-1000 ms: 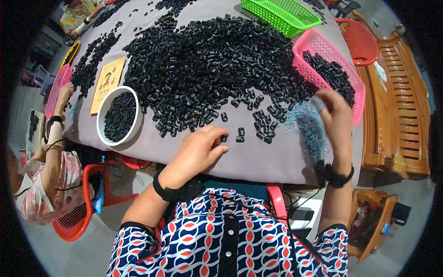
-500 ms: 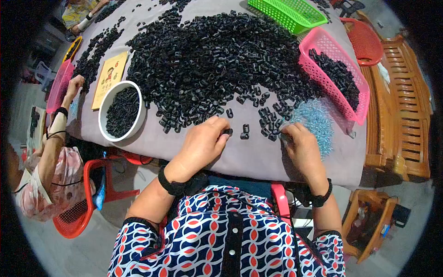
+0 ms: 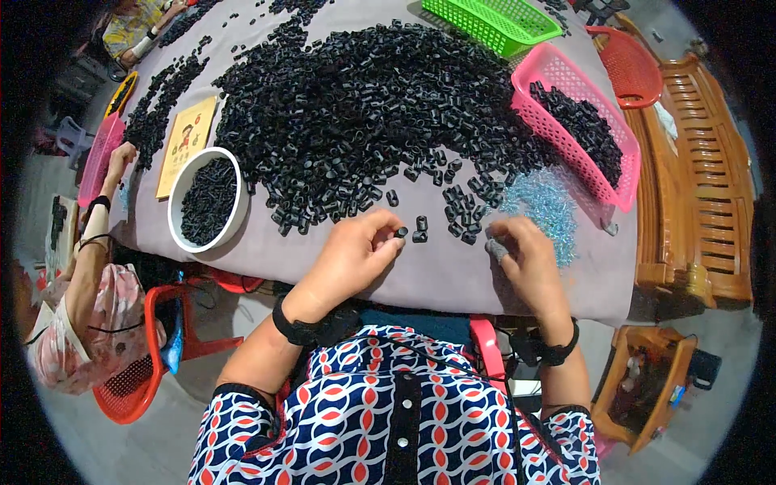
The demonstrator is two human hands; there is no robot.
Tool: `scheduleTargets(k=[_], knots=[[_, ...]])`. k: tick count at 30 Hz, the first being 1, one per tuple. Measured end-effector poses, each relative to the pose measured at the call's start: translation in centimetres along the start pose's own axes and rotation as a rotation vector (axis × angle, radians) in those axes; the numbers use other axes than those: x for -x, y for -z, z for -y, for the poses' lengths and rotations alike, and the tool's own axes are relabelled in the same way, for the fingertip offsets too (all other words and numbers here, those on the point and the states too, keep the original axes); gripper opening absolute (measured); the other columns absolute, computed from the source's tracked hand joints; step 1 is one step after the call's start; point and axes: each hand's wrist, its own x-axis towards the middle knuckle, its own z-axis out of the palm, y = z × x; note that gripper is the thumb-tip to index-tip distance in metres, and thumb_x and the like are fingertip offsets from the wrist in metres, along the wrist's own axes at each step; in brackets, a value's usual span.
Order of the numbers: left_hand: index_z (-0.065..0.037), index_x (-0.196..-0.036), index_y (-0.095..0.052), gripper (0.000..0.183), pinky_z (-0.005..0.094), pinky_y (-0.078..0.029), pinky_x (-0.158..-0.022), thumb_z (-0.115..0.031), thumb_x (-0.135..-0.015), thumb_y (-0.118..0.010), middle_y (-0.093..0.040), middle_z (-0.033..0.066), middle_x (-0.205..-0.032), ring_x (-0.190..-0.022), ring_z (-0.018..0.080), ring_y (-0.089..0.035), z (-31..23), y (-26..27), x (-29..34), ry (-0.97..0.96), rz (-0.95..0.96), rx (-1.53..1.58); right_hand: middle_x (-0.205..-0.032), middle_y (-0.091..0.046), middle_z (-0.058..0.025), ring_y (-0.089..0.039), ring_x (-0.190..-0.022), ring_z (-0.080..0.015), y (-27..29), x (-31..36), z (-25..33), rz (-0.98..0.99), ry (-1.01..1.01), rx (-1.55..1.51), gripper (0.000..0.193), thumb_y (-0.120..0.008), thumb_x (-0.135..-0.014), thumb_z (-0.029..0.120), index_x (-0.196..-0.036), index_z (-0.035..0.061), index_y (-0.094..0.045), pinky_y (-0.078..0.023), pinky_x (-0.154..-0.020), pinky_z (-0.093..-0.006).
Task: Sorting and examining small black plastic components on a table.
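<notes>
The left hand [image 3: 356, 255] is pinching one small black tube piece [image 3: 401, 232] at its fingertips, just above the desk [image 3: 339, 267]. The right hand [image 3: 524, 259] is closing around a small grey part [image 3: 496, 250]; its grip is partly hidden. Loose black pieces [image 3: 461, 214] are lying just ahead of both hands. Judged light, rigid and smooth; a fingertip pinch across the sides looks suitable.

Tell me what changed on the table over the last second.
The right hand came back from the pink basket and blue pile to the table's near edge, fingers curled. The left hand barely moved and now pinches a small black piece. The black heap and white bowl stayed put.
</notes>
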Motion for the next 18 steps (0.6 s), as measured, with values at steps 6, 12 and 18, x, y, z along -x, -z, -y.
scheduleTargets(k=[6,12,18], knots=[[0.001,-0.100,-0.066,0.015,0.0233,-0.048,-0.059,-0.009,-0.088,-0.066,-0.067,0.0017,-0.080,-0.066,0.0053,-0.059,0.5,-0.1,0.0,-0.006,0.016,0.026,-0.097,-0.064,-0.0161,-0.064,-0.090,-0.0349,-0.4,0.1,0.3,-0.011,0.076,0.208,0.036,-0.064,-0.073,-0.009,-0.106,0.0037,-0.063,-0.052,-0.081,-0.0377],[0.000,-0.100,-0.068,0.017,0.0226,-0.048,-0.061,-0.010,-0.087,-0.067,-0.067,0.0014,-0.081,-0.068,0.0056,-0.060,0.5,-0.2,0.0,-0.029,0.003,-0.020,-0.108,-0.064,-0.0173,-0.061,-0.104,-0.0369,0.2,0.6,-0.9,-0.109,-0.041,-0.100,0.042,-0.064,-0.071,-0.007,-0.111,0.0052,-0.063,-0.051,-0.087,-0.0413],[0.000,-0.100,-0.067,0.016,0.0228,-0.048,-0.060,-0.011,-0.088,-0.066,-0.066,0.0017,-0.079,-0.068,0.0062,-0.060,-0.4,-0.1,-0.1,0.014,0.039,0.023,-0.103,-0.064,-0.0167,-0.060,-0.101,-0.0370,-0.5,0.6,-0.4,0.001,0.083,0.074,0.037,-0.064,-0.071,-0.006,-0.105,0.0048,-0.062,-0.049,-0.088,-0.0438]])
